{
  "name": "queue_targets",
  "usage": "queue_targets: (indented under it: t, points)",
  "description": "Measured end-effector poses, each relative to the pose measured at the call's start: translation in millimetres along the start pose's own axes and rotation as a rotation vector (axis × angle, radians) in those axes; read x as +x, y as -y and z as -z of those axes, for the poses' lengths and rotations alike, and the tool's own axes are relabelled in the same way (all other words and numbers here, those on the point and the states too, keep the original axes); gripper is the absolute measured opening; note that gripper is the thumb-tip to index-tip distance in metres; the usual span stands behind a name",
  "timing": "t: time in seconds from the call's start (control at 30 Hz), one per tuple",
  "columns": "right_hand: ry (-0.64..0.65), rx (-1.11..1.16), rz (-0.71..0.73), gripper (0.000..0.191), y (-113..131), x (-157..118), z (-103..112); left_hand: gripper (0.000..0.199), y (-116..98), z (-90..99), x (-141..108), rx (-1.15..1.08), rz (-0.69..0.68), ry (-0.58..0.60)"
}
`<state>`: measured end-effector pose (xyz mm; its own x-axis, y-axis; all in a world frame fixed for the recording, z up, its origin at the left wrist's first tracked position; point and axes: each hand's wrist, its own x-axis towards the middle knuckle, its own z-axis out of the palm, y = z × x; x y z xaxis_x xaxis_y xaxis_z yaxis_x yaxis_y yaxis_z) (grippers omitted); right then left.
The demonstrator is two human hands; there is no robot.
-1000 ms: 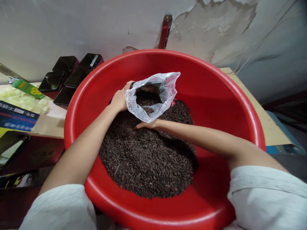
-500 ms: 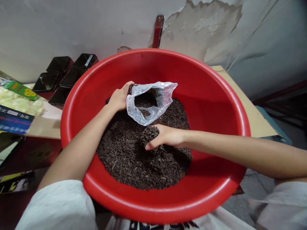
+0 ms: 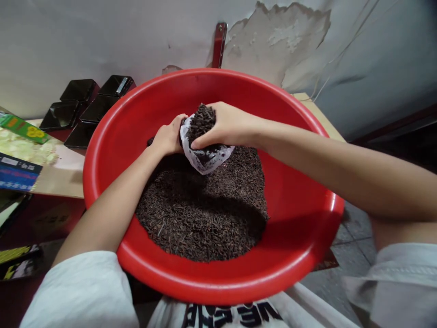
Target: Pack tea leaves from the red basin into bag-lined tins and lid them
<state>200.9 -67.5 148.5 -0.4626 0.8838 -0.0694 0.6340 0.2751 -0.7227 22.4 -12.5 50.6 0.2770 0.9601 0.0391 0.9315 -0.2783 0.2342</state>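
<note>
A large red plastic basin holds a broad heap of dark, dry loose tea leaves. My left hand is closed on the left side of a dark box lined with a clear plastic bag, tilted with its mouth towards me. Only a dark edge of the box shows beside my fingers. My right hand grips a handful of tea leaves right at the bag's mouth. Its thumb lies across the opening and the other fingers are mostly hidden behind the leaves.
Several dark, glossy boxes stand left of the basin near the wall. A green carton and a blue printed box lie on the left. A dark red strip leans on the peeling wall behind the basin.
My right hand has lifted its handful of tea leaves from the heap up to the bag's mouth. My left hand keeps its hold on the lined box. The view has shifted slightly.
</note>
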Motion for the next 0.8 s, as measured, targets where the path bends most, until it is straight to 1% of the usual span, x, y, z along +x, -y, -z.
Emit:
queue_targets:
  t: [0.1,0.17,0.23,0.33,0.37,0.4,0.43,0.47,0.5,0.53,0.6,0.63,0.67,0.73,0.77,0.8]
  points:
    - [-0.158,-0.416,0.108,0.038,-9,19,-6,0.100,0,-0.1,2,0.037,0.021,0.016]
    - [-0.182,-0.566,0.180,0.042,-14,22,-10,0.099,0,-0.2,3,0.026,0.021,0.011]
    - [-0.174,-0.601,0.294,0.034,-16,13,-13,0.088,0,0.1,2,-0.019,-0.007,-0.006]
    - [-0.187,-0.557,0.573,0.021,-20,-20,-25,0.073,-1,0.9,-1,-0.079,-0.027,-0.029]
    - [-0.160,-0.546,0.685,0.019,-24,-32,-33,0.069,-1,0.8,-2,-0.085,-0.023,-0.034]
    - [-0.072,-0.543,0.792,0.021,-29,-44,-43,0.067,-1,0.4,-2,-0.085,-0.016,-0.037]
    - [0.044,-0.523,0.894,0.026,-35,-54,-56,0.066,-1,-0.5,-3,-0.079,-0.010,-0.039]
    - [0.162,-0.494,0.937,0.033,-42,-62,-69,0.065,-1,-1.7,-3,-0.075,-0.005,-0.039]
    - [0.256,-0.453,0.921,0.047,-48,-66,-82,0.064,-1,-3.2,-2,-0.076,-0.007,-0.042]
    - [0.301,-0.401,0.854,0.068,-53,-67,-94,0.063,0,-4.9,-2,-0.081,-0.006,-0.046]
    - [0.405,-0.355,0.665,0.112,-57,-62,-113,0.062,1,-8.5,0,-0.090,-0.014,-0.058]
    - [0.467,-0.348,0.583,0.127,-55,-56,-118,0.061,1,-10.0,0,-0.093,-0.024,-0.060]
    - [0.541,-0.352,0.522,0.137,-52,-49,-122,0.061,1,-11.1,1,-0.093,-0.034,-0.058]
    - [0.674,-0.373,0.469,0.145,-43,-32,-126,0.063,2,-12.2,1,-0.087,-0.053,-0.050]
    - [0.708,-0.387,0.458,0.146,-39,-23,-127,0.065,1,-12.1,1,-0.082,-0.061,-0.049]
    - [0.713,-0.402,0.457,0.147,-36,-14,-128,0.066,1,-11.8,1,-0.075,-0.066,-0.052]
